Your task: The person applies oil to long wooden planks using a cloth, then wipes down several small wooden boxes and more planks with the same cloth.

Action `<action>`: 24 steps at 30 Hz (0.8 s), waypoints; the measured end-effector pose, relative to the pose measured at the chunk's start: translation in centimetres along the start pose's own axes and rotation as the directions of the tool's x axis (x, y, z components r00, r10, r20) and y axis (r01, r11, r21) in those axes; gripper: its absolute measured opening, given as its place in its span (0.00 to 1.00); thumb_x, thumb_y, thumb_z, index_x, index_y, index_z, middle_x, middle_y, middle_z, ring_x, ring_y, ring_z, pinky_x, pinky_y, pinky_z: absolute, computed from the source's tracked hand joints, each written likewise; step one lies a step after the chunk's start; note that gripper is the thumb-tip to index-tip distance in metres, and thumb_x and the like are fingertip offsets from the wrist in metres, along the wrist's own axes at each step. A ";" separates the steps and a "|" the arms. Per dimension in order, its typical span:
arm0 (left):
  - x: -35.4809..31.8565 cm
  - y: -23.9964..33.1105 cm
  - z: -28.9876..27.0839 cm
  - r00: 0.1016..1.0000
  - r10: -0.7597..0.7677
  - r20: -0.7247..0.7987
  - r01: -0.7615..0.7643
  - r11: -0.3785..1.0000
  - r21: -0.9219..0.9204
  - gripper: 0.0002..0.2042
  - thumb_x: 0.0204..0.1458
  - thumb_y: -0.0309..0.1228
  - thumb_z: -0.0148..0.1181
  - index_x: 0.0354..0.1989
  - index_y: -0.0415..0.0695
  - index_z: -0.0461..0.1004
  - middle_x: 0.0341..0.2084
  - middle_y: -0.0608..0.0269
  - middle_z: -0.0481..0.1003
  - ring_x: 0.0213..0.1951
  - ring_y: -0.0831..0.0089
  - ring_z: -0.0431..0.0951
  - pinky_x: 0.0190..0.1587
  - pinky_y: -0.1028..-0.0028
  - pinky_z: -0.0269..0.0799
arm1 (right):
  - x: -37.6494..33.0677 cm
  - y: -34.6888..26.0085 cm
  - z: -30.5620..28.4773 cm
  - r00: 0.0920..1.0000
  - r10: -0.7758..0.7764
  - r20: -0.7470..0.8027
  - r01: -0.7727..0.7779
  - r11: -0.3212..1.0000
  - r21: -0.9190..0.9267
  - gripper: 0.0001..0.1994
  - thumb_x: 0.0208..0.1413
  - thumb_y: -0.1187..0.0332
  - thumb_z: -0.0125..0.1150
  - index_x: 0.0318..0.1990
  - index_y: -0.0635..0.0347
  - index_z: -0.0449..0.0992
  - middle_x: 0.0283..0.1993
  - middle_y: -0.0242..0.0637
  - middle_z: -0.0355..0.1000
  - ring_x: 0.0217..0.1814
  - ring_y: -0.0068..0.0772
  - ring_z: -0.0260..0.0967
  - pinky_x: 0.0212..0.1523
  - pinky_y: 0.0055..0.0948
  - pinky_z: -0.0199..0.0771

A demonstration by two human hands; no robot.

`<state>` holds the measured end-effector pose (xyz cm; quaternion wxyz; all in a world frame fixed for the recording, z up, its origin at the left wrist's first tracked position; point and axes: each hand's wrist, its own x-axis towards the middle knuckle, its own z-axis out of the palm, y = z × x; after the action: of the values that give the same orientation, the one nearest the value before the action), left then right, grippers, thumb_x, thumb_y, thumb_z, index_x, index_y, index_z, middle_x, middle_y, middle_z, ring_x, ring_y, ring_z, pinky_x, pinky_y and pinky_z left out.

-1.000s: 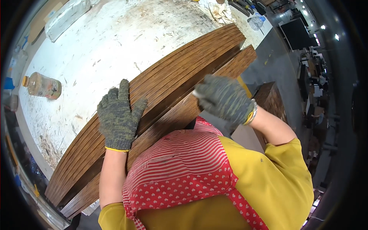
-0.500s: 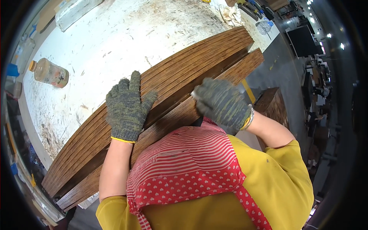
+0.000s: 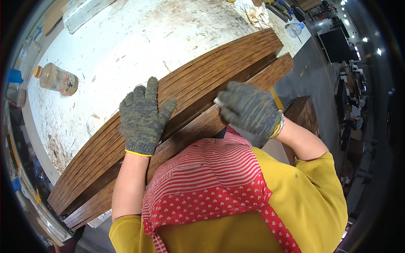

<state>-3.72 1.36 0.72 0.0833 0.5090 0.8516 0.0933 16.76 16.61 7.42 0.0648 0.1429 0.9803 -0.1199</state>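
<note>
A stack of long brown wooden planks (image 3: 219, 63) lies slantwise along the near edge of a white workbench (image 3: 126, 46). My left hand (image 3: 143, 116), in a grey-green knit glove, rests flat on top of the stack, fingers spread. My right hand (image 3: 249, 107), gloved the same, is closed on a small white object, perhaps chalk, pressed against the edge of the lower plank (image 3: 270, 74). A red patterned apron over a yellow shirt fills the lower middle of the view.
A plastic jar (image 3: 57, 79) with an orange lid lies on the bench at the left. Crumpled rags (image 3: 255, 14) and tools sit at the far end. A dark wooden block (image 3: 301, 111) stands beside my right forearm. Machinery lines the right.
My left hand has slid further up onto the top of the plank stack. My right hand stays at the plank edge, shifted slightly.
</note>
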 end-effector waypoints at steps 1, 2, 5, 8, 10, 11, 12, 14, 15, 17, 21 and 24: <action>0.0 -0.1 0.2 0.999 0.016 -0.030 -0.016 1.000 0.009 0.33 0.54 0.54 0.54 0.62 0.43 0.64 0.46 0.47 0.72 0.48 0.52 0.71 0.53 0.55 0.64 | -0.1 0.5 -0.2 0.998 0.048 -0.034 -0.050 0.997 -0.054 0.09 0.51 0.64 0.59 0.38 0.58 0.75 0.35 0.41 0.68 0.37 0.43 0.69 0.38 0.37 0.71; 0.0 0.0 0.2 1.000 0.011 -0.027 -0.011 1.000 0.010 0.33 0.54 0.54 0.54 0.62 0.43 0.64 0.46 0.47 0.72 0.48 0.52 0.71 0.53 0.55 0.64 | -0.1 0.4 -0.3 0.999 0.044 -0.031 -0.046 0.998 -0.051 0.09 0.51 0.64 0.59 0.38 0.58 0.75 0.35 0.41 0.68 0.37 0.43 0.69 0.38 0.37 0.71; 0.2 0.2 0.0 0.999 0.033 -0.012 -0.034 0.999 -0.030 0.33 0.54 0.54 0.54 0.62 0.43 0.64 0.46 0.47 0.72 0.48 0.52 0.71 0.52 0.55 0.65 | -0.3 -1.2 0.5 0.992 -0.034 -0.120 0.037 0.999 0.021 0.15 0.51 0.64 0.59 0.44 0.61 0.76 0.37 0.43 0.69 0.38 0.44 0.70 0.39 0.39 0.71; 0.2 0.2 -0.4 1.000 0.007 0.021 -0.007 1.000 -0.015 0.33 0.54 0.55 0.54 0.62 0.43 0.64 0.46 0.47 0.72 0.48 0.52 0.71 0.53 0.54 0.64 | -0.1 -0.6 0.8 0.997 -0.033 -0.077 0.035 0.999 0.024 0.15 0.50 0.65 0.60 0.44 0.61 0.76 0.37 0.42 0.70 0.38 0.44 0.70 0.39 0.39 0.71; 0.2 0.2 -0.3 1.000 -0.005 0.027 0.005 1.000 -0.015 0.34 0.54 0.55 0.54 0.62 0.44 0.64 0.46 0.47 0.72 0.48 0.52 0.71 0.53 0.54 0.64 | -0.2 -0.6 0.4 1.000 -0.001 -0.024 0.000 1.000 -0.026 0.15 0.50 0.65 0.60 0.44 0.61 0.76 0.38 0.42 0.70 0.39 0.44 0.70 0.40 0.39 0.71; 0.3 0.3 -0.4 1.000 -0.005 0.027 0.005 1.000 -0.015 0.34 0.54 0.55 0.54 0.62 0.44 0.64 0.46 0.47 0.72 0.48 0.52 0.71 0.53 0.54 0.64 | 0.0 -0.9 0.1 1.000 -0.018 -0.015 0.018 0.999 -0.035 0.15 0.50 0.65 0.60 0.44 0.61 0.76 0.38 0.42 0.70 0.40 0.43 0.70 0.41 0.39 0.71; 0.3 0.3 -0.5 0.999 -0.002 0.037 0.003 1.000 -0.024 0.34 0.54 0.55 0.54 0.62 0.44 0.64 0.47 0.47 0.72 0.48 0.52 0.71 0.53 0.54 0.64 | 0.1 -1.2 0.0 0.999 -0.035 -0.007 0.035 0.998 -0.045 0.15 0.50 0.64 0.61 0.45 0.60 0.76 0.39 0.42 0.70 0.40 0.43 0.70 0.41 0.38 0.71; 0.4 0.4 -0.5 0.999 0.004 0.044 -0.002 0.999 -0.038 0.33 0.54 0.55 0.54 0.62 0.44 0.64 0.47 0.47 0.72 0.48 0.53 0.72 0.53 0.54 0.64 | 0.3 -1.6 0.2 0.999 -0.043 0.028 0.045 0.997 -0.059 0.15 0.49 0.64 0.61 0.45 0.59 0.76 0.40 0.41 0.70 0.41 0.43 0.70 0.43 0.38 0.71; 0.4 0.4 -0.4 0.999 -0.002 0.037 0.003 1.000 -0.027 0.33 0.54 0.55 0.54 0.62 0.44 0.64 0.46 0.47 0.72 0.48 0.53 0.72 0.53 0.54 0.64 | 0.2 -1.6 0.3 0.997 -0.051 0.063 0.055 0.996 -0.071 0.16 0.49 0.63 0.62 0.45 0.57 0.76 0.42 0.41 0.71 0.43 0.42 0.71 0.44 0.38 0.71; 0.3 0.3 -0.3 1.000 -0.001 0.026 0.002 1.000 -0.024 0.33 0.54 0.55 0.55 0.62 0.44 0.64 0.46 0.47 0.72 0.48 0.53 0.72 0.52 0.54 0.65 | -0.4 1.0 0.3 0.998 -0.065 -0.012 0.064 0.993 -0.100 0.14 0.51 0.63 0.61 0.44 0.57 0.77 0.42 0.40 0.71 0.43 0.43 0.71 0.45 0.38 0.71; 0.1 0.1 -0.2 1.000 -0.010 0.014 0.010 1.000 0.007 0.33 0.54 0.54 0.56 0.62 0.44 0.64 0.46 0.47 0.72 0.48 0.53 0.72 0.52 0.54 0.65 | -2.8 5.5 -2.5 0.986 0.100 -0.134 -0.118 0.984 -0.131 0.13 0.55 0.62 0.59 0.44 0.57 0.78 0.43 0.42 0.73 0.46 0.46 0.72 0.47 0.39 0.72; 0.3 0.4 -0.6 0.999 -0.017 0.046 0.017 1.000 0.009 0.33 0.54 0.54 0.56 0.62 0.44 0.64 0.47 0.47 0.72 0.49 0.53 0.72 0.53 0.54 0.66 | -4.3 7.2 -2.7 0.939 0.283 -0.193 -0.306 0.947 -0.097 0.16 0.54 0.61 0.61 0.48 0.58 0.78 0.45 0.44 0.75 0.47 0.47 0.73 0.50 0.41 0.73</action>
<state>-3.63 1.77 1.39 0.1016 0.5041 0.8542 0.0771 22.75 22.82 9.20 0.0039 0.2938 0.9553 -0.0337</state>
